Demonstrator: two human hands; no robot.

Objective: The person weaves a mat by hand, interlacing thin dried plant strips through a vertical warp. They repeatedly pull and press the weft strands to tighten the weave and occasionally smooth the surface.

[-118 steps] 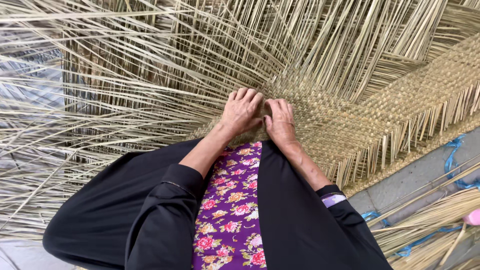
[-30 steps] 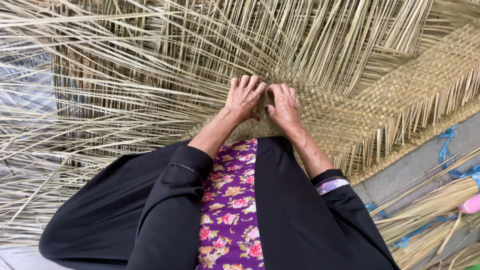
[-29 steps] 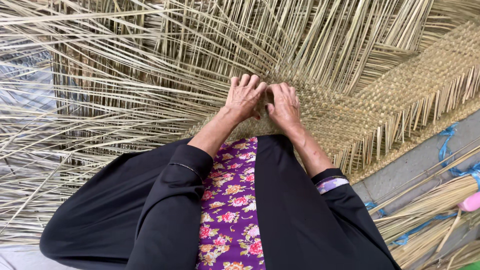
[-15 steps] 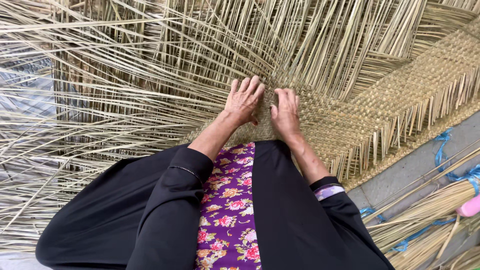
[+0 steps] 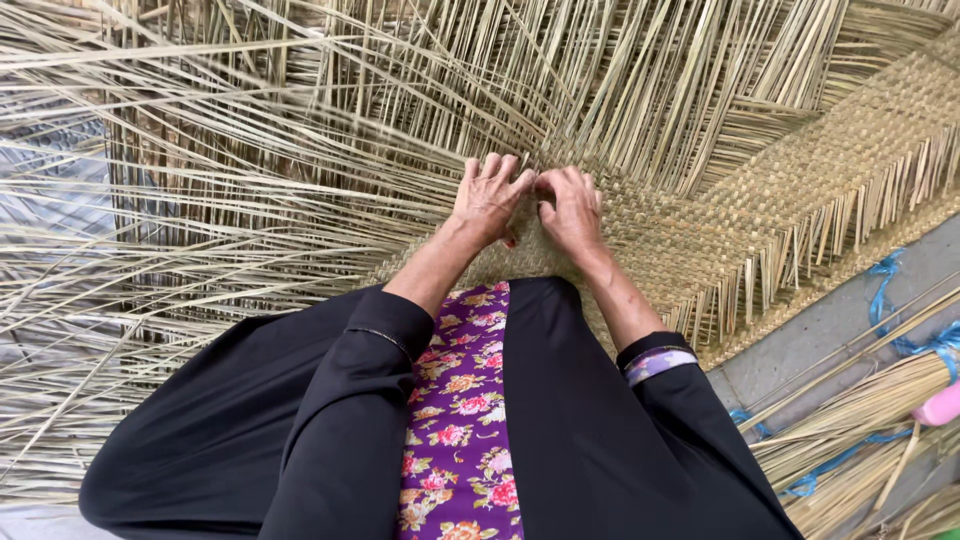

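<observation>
Head view: the only view, looking down over the person's lap.
Left hand (image 5: pixel 488 200): lying knuckles-up at the mat's working edge, fingers curling down onto the strips; cannot tell whether it is pinching one.
Right hand (image 5: pixel 572 208): sitting just beside the left, thumbs nearly touching, fingers bending over the weave; its grip is likewise hidden.
Mat (image 5: pixel 800 200): the woven part is running from under both hands out to the right and up.
Strips (image 5: pixel 300 170): loose ends are fanning out ahead of the fingers and to the left, crossing one another.
Handling: the strips are looking light, thin and springy, probably brittle if creased; taking one near the weave, close to the fingertips, seems best.
Fringe (image 5: pixel 760 290): unwoven ends are hanging right of the right wrist.
Bundle (image 5: pixel 860 420): tied spare reeds are lying well right, near the right elbow.
Obstruction: tangled strips are crowding the fingers; black sleeves are covering the near mat.
</observation>
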